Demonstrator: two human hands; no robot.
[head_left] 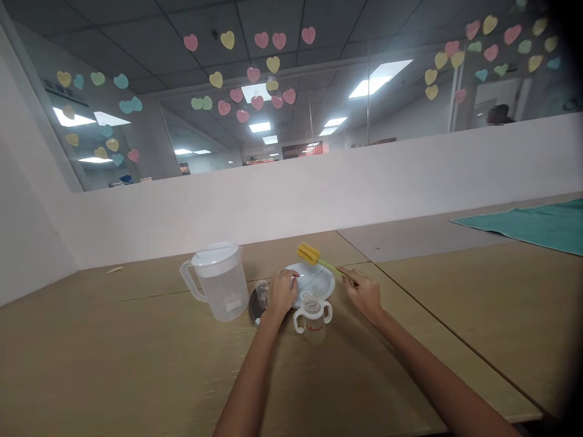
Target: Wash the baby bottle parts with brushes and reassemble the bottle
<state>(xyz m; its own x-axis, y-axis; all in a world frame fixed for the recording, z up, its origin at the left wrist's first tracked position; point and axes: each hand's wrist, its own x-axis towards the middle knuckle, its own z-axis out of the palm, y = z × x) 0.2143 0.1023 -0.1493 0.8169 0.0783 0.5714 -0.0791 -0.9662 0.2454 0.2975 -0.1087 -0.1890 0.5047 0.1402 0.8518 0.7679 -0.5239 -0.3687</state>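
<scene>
My right hand (363,295) is closed around the thin green handle of a bottle brush (308,254). Its yellow sponge head points left, above the far side of a white plate (324,280). At the plate's left rim is my left hand (282,292), its fingers curled; what they hold, if anything, is hidden. In front of the plate stands a clear baby bottle (314,328) with white side handles, uncapped and upright. Partly behind my left hand, a dark round tray (253,308) bears a small clear cup (262,291) and a small white piece.
A lidded, translucent pitcher (223,282) stands left of the tray, handle to the left. A teal cloth (537,223) lies at the far right. Behind the wooden table (136,364) rises a low white wall (273,203) beneath a window with heart-shaped notes; a person (500,114) shows beyond.
</scene>
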